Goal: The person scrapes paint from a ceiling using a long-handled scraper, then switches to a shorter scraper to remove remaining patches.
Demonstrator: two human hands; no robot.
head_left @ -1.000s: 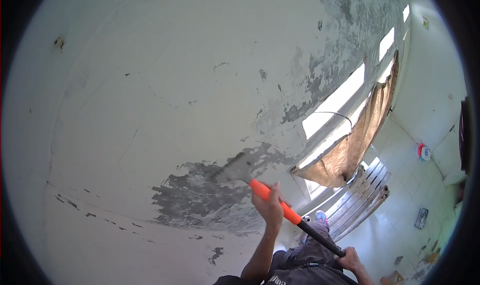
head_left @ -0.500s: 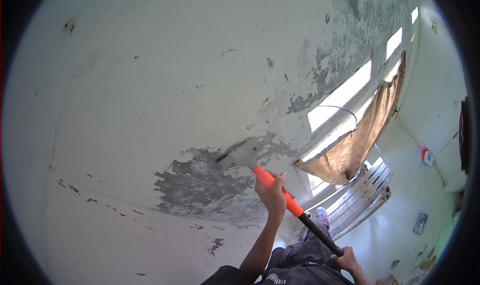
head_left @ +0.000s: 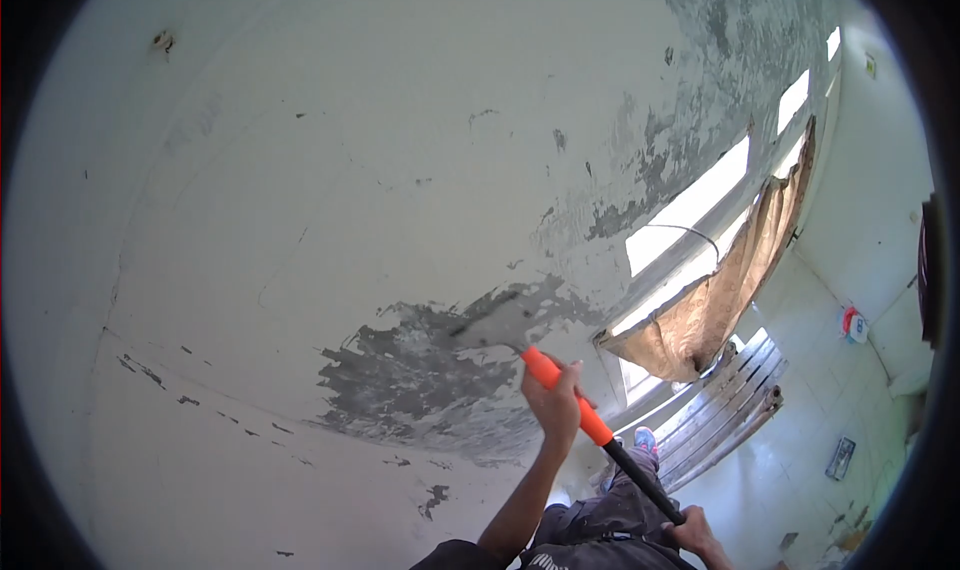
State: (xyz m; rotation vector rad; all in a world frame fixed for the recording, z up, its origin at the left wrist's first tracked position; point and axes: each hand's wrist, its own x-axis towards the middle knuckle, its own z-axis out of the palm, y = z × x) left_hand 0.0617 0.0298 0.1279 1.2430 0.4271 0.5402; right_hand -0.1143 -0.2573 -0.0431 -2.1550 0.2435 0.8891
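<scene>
A long-handled scraper with a wide metal blade (head_left: 497, 326) reaches up across a pale painted surface (head_left: 300, 210). Its blade lies over a grey patch (head_left: 420, 370) where the paint is off. My left hand (head_left: 556, 400) is wrapped round the orange grip (head_left: 543, 367) just below the blade. Near the bottom of the frame, my right hand (head_left: 692, 530) closes round the lower end of the black handle (head_left: 645, 482).
On the right, a brown curtain (head_left: 715, 305) hangs beside bright window openings (head_left: 690, 205). Below it stands a slatted wooden bench (head_left: 720, 410). A small rectangular object (head_left: 841, 458) lies on the tiled floor (head_left: 800, 400). More flaked paint (head_left: 720, 60) shows at the upper right.
The blade and my left hand have shifted slightly right and down in the view. The surface and window have shifted a similar way. Both hands keep their hold.
</scene>
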